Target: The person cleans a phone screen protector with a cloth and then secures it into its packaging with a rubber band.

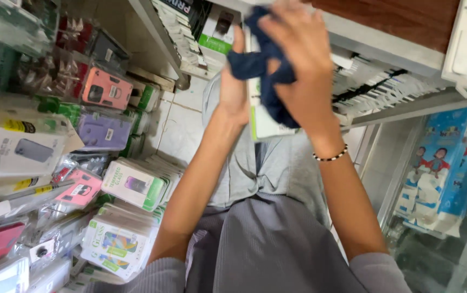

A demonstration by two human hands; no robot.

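Grey ribbed fabric of the person's clothing [266, 244] fills the near foreground, with both forearms rising from it. Stacked shelves of packaged phone cases [103, 130] crowd one side. Higher up, the left hand [232, 89] braces a flat white-and-green cardboard box [263, 122], fingers clasped round its edge; it looks light, stiff and easily dented, best held by its long edges. The right hand [304, 59], with a beaded bracelet [331, 157], presses a dark blue soft cloth [260, 68] against the box, fingers clenched into it; limp and grippy, it bunches anywhere.
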